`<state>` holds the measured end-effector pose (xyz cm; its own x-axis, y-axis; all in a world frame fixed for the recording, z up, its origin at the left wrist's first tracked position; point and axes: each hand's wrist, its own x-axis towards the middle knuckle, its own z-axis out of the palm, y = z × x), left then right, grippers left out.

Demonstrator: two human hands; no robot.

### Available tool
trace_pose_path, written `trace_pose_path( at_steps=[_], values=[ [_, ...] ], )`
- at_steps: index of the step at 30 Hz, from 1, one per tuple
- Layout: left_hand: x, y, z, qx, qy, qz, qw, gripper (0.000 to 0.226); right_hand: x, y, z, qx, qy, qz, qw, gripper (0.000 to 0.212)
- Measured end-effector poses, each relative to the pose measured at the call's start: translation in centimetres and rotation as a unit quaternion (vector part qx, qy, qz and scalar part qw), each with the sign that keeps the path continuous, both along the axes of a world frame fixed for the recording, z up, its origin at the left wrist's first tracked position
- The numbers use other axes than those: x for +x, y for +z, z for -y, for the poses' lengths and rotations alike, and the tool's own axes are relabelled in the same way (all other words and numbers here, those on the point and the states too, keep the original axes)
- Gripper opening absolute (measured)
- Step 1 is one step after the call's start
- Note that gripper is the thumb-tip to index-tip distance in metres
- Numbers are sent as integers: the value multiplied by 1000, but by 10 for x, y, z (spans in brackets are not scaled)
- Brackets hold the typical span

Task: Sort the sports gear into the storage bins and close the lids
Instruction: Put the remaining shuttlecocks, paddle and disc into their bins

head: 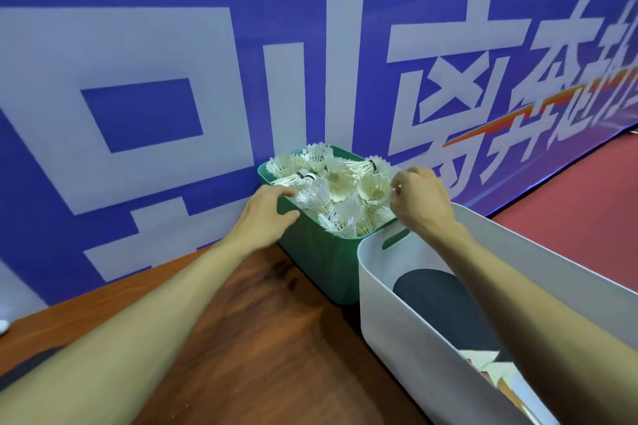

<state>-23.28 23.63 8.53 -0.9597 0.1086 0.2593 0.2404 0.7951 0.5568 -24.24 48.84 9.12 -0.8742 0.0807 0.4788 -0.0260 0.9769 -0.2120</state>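
Note:
A green storage bin [321, 262] stands on the wooden table against the blue banner, heaped with several white feather shuttlecocks [340, 183]. My left hand [267, 209] grips the bin's left rim, fingers over the edge and thumb on the outer wall. My right hand [416, 197] is at the bin's right rim with curled fingers that pinch at a shuttlecock's feathers. A larger white bin [383, 290] sits to the right, nearer me, with a black table tennis paddle [438, 300] inside. No lid is on either bin.
The wooden table [248, 338] stretches left of the bins. A blue banner [155, 79] with big white characters stands right behind the green bin. Red floor [569, 203] shows at the right. A small white object [3, 325] lies at the far left edge.

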Motion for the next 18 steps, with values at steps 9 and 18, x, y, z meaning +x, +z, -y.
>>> trace_pose_path(
  at_steps=[9,18],
  values=[
    [82,25,92,28,37,-10,999,24,51,27,129,-5,291,52,955,22],
    [174,10,243,9,132,-10,991,25,89,14,308,36,454,99,885,26]
  ],
)
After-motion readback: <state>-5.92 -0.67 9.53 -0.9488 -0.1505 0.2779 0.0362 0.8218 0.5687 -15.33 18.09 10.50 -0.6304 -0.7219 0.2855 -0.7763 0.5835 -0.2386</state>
